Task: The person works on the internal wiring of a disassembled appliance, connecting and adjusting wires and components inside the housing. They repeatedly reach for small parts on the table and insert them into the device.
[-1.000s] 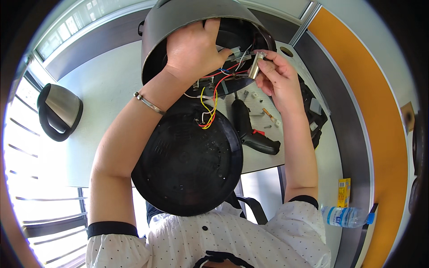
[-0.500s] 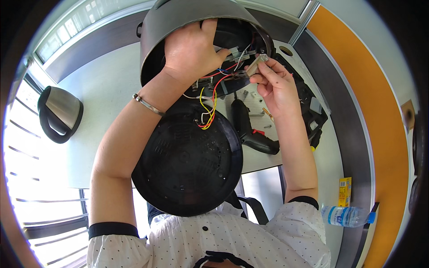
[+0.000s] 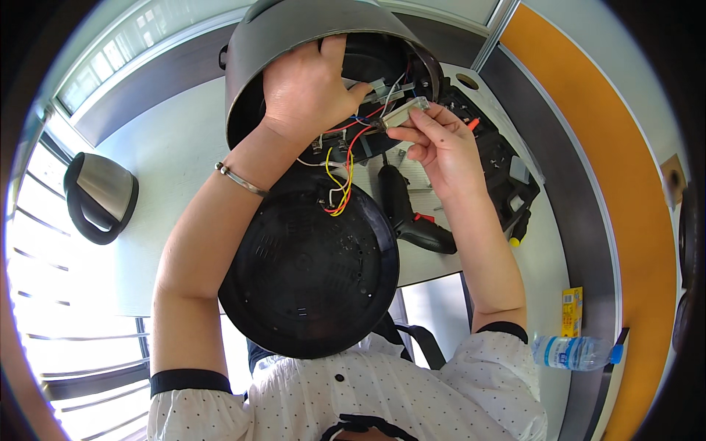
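My left hand [image 3: 305,88] reaches into the tilted dark grey appliance housing [image 3: 246,70]. Its thumb is spread toward the metal brackets inside, one finger stretches up, and the others are mostly hidden. Pinched by my right hand [image 3: 445,147] at the housing's lower right rim is a pale, flat rectangular piece [image 3: 401,115]. Its left end meets the wires at the housing's opening. Red, yellow and white wires [image 3: 346,176] run down from there to a round black base cover [image 3: 305,257], which hangs over the table edge against my front.
A black power screwdriver [image 3: 397,198] with a red trigger lies under my right wrist, near small loose parts. To the right sits an open black tool case [image 3: 500,158]. A steel kettle [image 3: 103,197] stands at left; a water bottle [image 3: 577,353] and yellow box [image 3: 571,312] lie lower right.
My right hand has shifted slightly left and down with the pale piece, now turned flatter and closer to the wires. My left hand stays inside the housing.
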